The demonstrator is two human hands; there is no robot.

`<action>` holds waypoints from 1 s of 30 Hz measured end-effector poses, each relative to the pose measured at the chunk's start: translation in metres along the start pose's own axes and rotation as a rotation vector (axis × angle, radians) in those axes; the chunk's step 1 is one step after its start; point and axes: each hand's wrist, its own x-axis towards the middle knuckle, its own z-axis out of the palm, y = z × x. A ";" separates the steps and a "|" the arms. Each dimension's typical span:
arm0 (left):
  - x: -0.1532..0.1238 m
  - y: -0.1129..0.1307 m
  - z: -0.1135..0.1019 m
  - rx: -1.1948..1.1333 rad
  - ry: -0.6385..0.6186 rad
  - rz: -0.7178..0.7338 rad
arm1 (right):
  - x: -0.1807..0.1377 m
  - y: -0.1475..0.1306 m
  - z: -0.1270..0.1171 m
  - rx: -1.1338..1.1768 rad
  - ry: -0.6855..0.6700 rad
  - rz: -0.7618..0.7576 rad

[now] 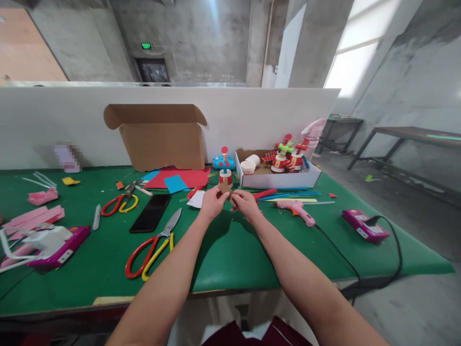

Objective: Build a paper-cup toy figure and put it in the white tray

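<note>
Left hand (212,201) and right hand (246,203) pinch a small brown piece (225,188) between them; uneven pressure could crease it. Just beyond, the cup figure (225,176) risks toppling if knuckles slip forward. Rightward, the glue gun (296,208), if hot, could burn a straying forearm.

brown piece (225,186): partly covered | wall writing (207,77): unreadably small | pixelated patch (73,154): unidentifiable | green table (234,266): cut off left

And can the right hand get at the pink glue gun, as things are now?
Probably yes: the pink glue gun lies just right of the right hand, and nothing tall stands between them. That hand would likely need to release the brown cardboard piece first.
</note>
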 end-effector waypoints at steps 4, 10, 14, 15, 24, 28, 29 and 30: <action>-0.001 0.000 0.001 0.102 0.036 0.087 | -0.002 -0.001 0.002 0.026 0.043 0.029; 0.000 0.003 -0.002 -0.186 0.036 -0.100 | -0.004 -0.005 0.002 0.085 -0.168 0.063; 0.000 0.005 -0.003 -0.250 0.010 -0.122 | -0.003 -0.003 0.001 0.067 -0.206 0.051; 0.000 0.005 -0.003 -0.256 0.001 -0.124 | -0.003 -0.002 0.000 0.055 -0.207 0.046; 0.001 0.001 -0.005 -0.170 0.000 -0.122 | -0.002 -0.002 0.002 0.057 -0.102 0.039; 0.001 0.000 -0.002 0.082 0.042 0.072 | -0.003 -0.001 0.003 0.048 -0.029 0.088; 0.001 0.000 -0.001 0.124 0.053 0.111 | -0.003 -0.001 0.003 0.047 -0.013 0.089; 0.001 0.000 0.000 0.140 0.061 0.118 | -0.003 -0.001 0.003 0.048 -0.005 0.084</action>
